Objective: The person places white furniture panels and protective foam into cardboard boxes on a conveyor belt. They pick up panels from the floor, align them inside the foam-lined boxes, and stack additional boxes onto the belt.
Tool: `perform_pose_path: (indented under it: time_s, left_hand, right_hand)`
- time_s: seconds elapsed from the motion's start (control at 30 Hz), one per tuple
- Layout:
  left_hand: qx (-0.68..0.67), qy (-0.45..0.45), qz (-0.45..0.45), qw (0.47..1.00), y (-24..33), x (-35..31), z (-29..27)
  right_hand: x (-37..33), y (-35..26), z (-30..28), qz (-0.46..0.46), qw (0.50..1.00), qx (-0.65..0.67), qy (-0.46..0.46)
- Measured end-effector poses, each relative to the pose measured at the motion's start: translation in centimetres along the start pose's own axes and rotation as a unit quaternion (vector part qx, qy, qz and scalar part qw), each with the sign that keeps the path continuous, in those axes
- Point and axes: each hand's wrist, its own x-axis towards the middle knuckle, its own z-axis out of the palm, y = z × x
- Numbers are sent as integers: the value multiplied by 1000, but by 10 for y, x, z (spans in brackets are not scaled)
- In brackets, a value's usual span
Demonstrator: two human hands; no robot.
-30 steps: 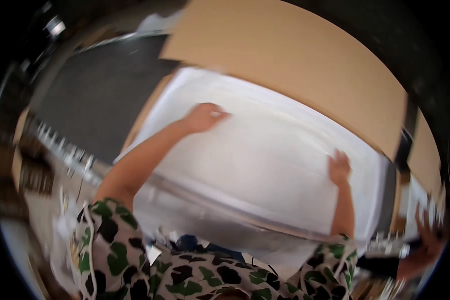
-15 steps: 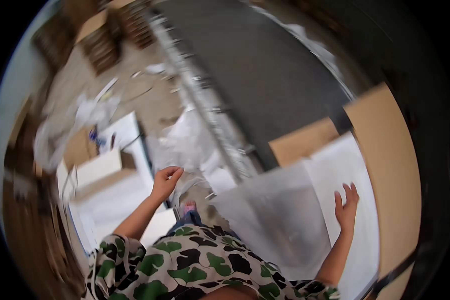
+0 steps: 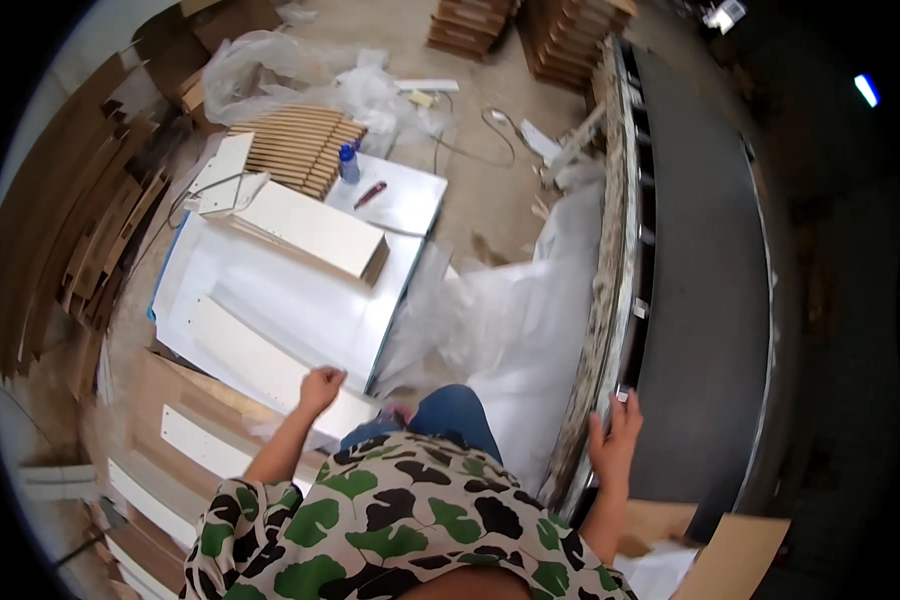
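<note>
My left hand [image 3: 321, 388] hangs with its fingers curled closed over one end of a long white board [image 3: 255, 345]. I see nothing in it. My right hand [image 3: 616, 440] is open, fingers apart, over the edge of the dark conveyor belt [image 3: 705, 300]; whether it touches the edge I cannot tell. To my left stands a white-topped work surface [image 3: 320, 310]. On it lie a stack of white boards [image 3: 305, 228], a red and black utility knife [image 3: 370, 195] and a blue-capped bottle [image 3: 349, 163].
Crumpled clear plastic sheeting [image 3: 490, 320] covers the floor between work surface and conveyor. Flattened cardboard [image 3: 70, 200] leans along the left. Stacked brown cartons [image 3: 570, 40] stand at the back. More white boards [image 3: 160, 500] lie lower left; a cardboard flap [image 3: 735, 555] is lower right.
My view has swung left, bringing the work surface toward the middle. My right hand is now beside the conveyor edge instead of over the white sheet; my left is now over a white board.
</note>
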Motion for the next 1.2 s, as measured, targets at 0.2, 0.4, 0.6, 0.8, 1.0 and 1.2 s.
perform_pose_path:
  time_s: [0.2, 0.4, 0.6, 0.8, 1.0, 1.2]
  left_hand:
    - [-36, -124, 35, 991, 60, 22, 85]
    - [91, -108, 30, 989, 114, 107, 98]
    - [140, -178, 2, 974, 173, 202, 88]
    - [157, -190, -69, 967, 235, 285, 81]
    - [194, -281, -42, 939, 296, 432, 94]
    - [262, -275, 39, 924, 394, 614, 97]
  right_hand:
    - [100, 66, 48, 15, 1000, 3, -11]
    - [236, 158, 98, 2, 999, 29, 38]
    - [321, 267, 117, 178, 972, -67, 141]
    - [361, 344, 131, 376, 880, -241, 162]
    - [343, 351, 132, 352, 852, -319, 221]
    - [372, 330, 144, 344, 781, -440, 279]
